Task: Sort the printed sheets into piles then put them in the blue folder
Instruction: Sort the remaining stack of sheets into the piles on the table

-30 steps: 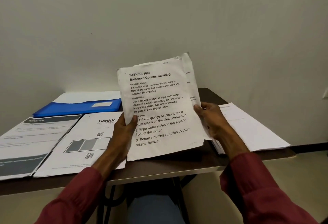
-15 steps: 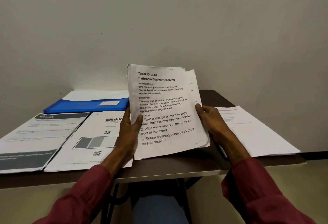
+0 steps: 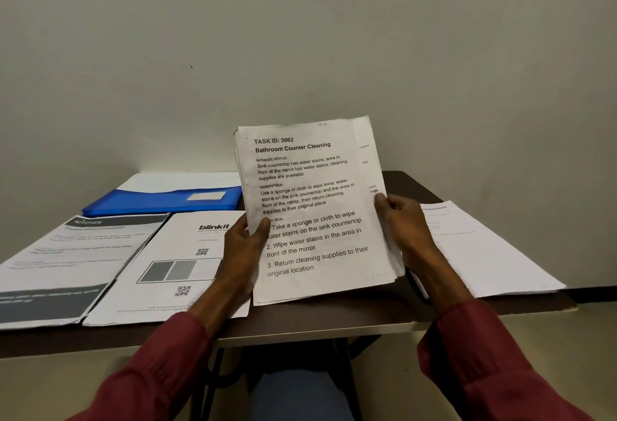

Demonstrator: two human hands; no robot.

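Observation:
I hold a stack of printed sheets (image 3: 314, 207) upright above the table; its top page reads "Bathroom Counter Cleaning". My left hand (image 3: 245, 247) grips the stack's left edge, thumb on the front. My right hand (image 3: 402, 225) grips its right edge. The blue folder (image 3: 160, 202) lies flat at the back left of the table, with a white sheet under it. A pile headed "Kitchen" (image 3: 63, 263) lies at the left. Beside it lies a "blinkit" pile (image 3: 173, 263). Another white pile (image 3: 480, 250) lies at the right.
The dark brown table (image 3: 317, 324) stands against a plain wall (image 3: 300, 53). Its front edge runs just above my knees. Bare tabletop shows beneath the held stack and at the back right corner.
The sheets behind the top page, fanned out to the right a second ago, are now squared closer together. The stack stands a little more upright in both hands.

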